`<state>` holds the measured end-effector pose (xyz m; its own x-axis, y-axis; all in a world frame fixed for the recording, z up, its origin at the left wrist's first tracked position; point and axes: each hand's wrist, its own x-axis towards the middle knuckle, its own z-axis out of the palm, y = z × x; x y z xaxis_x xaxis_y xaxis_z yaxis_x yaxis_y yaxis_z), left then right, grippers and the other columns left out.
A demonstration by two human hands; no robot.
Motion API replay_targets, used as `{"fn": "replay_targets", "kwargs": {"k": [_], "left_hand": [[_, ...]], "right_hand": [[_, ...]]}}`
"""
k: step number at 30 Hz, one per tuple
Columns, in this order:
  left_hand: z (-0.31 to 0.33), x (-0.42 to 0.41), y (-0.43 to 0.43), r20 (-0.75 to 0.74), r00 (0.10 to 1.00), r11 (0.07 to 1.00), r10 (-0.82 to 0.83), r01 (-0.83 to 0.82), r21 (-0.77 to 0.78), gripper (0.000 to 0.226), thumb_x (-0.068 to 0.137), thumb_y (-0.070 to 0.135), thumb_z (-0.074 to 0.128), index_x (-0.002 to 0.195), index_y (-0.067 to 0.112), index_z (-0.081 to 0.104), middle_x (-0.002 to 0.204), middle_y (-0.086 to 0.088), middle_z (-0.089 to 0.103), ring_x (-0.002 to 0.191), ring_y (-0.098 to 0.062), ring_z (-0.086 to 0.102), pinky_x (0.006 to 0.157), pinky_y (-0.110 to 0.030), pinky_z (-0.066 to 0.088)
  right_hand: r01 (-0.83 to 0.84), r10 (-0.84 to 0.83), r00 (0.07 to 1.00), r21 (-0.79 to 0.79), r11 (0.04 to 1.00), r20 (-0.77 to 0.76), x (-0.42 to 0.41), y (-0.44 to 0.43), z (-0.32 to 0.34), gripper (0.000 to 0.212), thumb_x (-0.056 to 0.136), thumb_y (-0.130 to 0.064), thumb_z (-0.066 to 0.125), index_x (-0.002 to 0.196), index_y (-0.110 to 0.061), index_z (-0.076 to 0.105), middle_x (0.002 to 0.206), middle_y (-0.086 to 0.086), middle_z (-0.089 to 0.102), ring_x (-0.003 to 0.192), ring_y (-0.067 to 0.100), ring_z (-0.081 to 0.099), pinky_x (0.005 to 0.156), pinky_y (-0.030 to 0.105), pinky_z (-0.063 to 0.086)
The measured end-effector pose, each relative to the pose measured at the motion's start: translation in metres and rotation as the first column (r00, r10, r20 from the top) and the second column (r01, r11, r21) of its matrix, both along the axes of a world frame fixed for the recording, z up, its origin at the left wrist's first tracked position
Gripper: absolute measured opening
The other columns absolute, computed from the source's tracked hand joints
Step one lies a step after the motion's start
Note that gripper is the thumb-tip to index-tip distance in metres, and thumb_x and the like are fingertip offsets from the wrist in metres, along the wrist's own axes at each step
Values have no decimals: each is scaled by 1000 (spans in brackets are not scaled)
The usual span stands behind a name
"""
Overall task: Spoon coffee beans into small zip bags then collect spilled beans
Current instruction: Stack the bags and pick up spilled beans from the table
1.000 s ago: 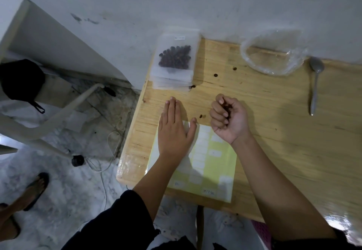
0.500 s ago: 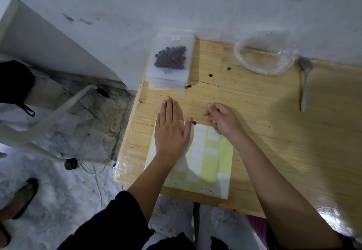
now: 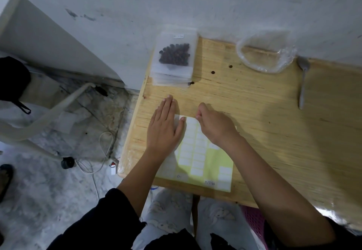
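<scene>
A stack of small zip bags [image 3: 174,57] lies at the wooden table's [image 3: 274,132] far left corner; the top bag holds dark coffee beans. Three loose beans lie on the wood: one [image 3: 230,66] near the clear plastic bag [image 3: 264,55], one [image 3: 213,72] to its left, and one [image 3: 192,83] at the stack's corner. A metal spoon [image 3: 302,85] lies at the right. My left hand [image 3: 164,130] presses flat on a yellow label sheet [image 3: 205,163]. My right hand [image 3: 215,126] is knuckles up, its curled fingertips pinched together at the sheet's top edge; what they pinch is hidden.
The table's left edge [image 3: 133,132] drops to a marble floor with a white cable [image 3: 105,142], a pale chair leg [image 3: 58,110] and a black bag [image 3: 11,79]. A white wall [image 3: 215,4] backs the table. A pink stool [image 3: 252,218] shows below the front edge.
My right hand, palm-up with beans in its curl a second ago, turned knuckles up and reached toward my left thumb. The bean that lay there no longer shows. My left hand stayed flat.
</scene>
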<state>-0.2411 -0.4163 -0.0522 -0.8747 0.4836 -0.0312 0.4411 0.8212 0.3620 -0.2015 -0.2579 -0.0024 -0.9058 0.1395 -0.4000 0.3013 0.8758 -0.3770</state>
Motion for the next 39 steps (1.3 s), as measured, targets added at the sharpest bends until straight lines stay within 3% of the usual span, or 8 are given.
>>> {"fn": "replay_targets", "kwargs": {"k": [17, 19, 22, 24, 26, 30, 33, 39], "left_hand": [[2, 1, 3, 3, 1000, 999, 12, -12, 41, 64, 94, 44, 28, 148, 10, 24, 158, -2, 17, 145, -12, 11, 116, -23, 1], [3, 1, 3, -1, 1000, 999, 10, -10, 43, 64, 94, 44, 27, 148, 9, 26, 157, -3, 18, 145, -13, 13, 116, -22, 0], [2, 0, 3, -18, 1000, 999, -1, 2, 38, 64, 94, 43, 27, 146, 6, 30, 155, -7, 24, 144, -17, 20, 116, -24, 6], [2, -1, 3, -29, 1000, 999, -7, 8, 43, 63, 94, 43, 28, 144, 5, 33, 154, -8, 27, 143, -20, 23, 115, -25, 8], [2, 0, 6, -22, 1000, 998, 8, -6, 61, 63, 94, 42, 29, 143, 3, 35, 154, -9, 28, 143, -21, 23, 115, -26, 10], [3, 2, 19, 16, 996, 989, 90, -92, 116, 64, 91, 39, 31, 140, -2, 38, 151, -12, 33, 141, -23, 26, 114, -25, 14], [3, 0, 24, 18, 994, 983, 111, -113, 147, 62, 90, 37, 34, 136, -4, 42, 147, -15, 38, 139, -26, 31, 113, -29, 21], [5, -8, 33, 51, 985, 967, 167, -174, 185, 59, 90, 34, 39, 137, -2, 41, 146, -13, 39, 137, -26, 33, 112, -36, 30]], "right_hand": [[-127, 122, 992, 254, 959, 39, 2, -14, -4, 18, 101, -19, 29, 114, -7, 35, 91, 11, 65, 79, 33, 63, 57, 33, 35], [-65, 64, 998, 193, 979, 12, 3, -10, -5, 16, 100, -18, 30, 110, -6, 36, 80, 8, 61, 69, 31, 57, 54, 31, 32], [199, -215, 975, -198, 960, -59, 6, -4, -5, 15, 101, -22, 32, 95, -10, 39, 62, -2, 44, 54, 17, 43, 49, 31, 28], [417, -477, 878, -551, 723, 40, 7, -2, -5, 18, 100, -16, 34, 83, -12, 40, 57, -4, 41, 45, 7, 38, 44, 22, 28], [563, -602, 740, -766, 310, 300, 10, -2, -6, 28, 99, -12, 31, 72, -15, 36, 47, -3, 34, 32, 5, 26, 35, 15, 18], [528, -476, 629, -787, -319, 615, 17, 0, -3, 29, 93, -12, 29, 65, -18, 32, 43, -6, 29, 31, 4, 20, 31, 12, 10], [395, -466, 648, -789, -471, 603, 21, 3, -4, 13, 80, -9, 33, 68, -15, 35, 43, -5, 30, 32, 5, 22, 34, 15, 9], [356, -480, 635, -781, -513, 605, 16, 18, -6, 15, 80, -5, 30, 69, -11, 37, 46, -2, 34, 34, 6, 26, 33, 13, 14]]}}
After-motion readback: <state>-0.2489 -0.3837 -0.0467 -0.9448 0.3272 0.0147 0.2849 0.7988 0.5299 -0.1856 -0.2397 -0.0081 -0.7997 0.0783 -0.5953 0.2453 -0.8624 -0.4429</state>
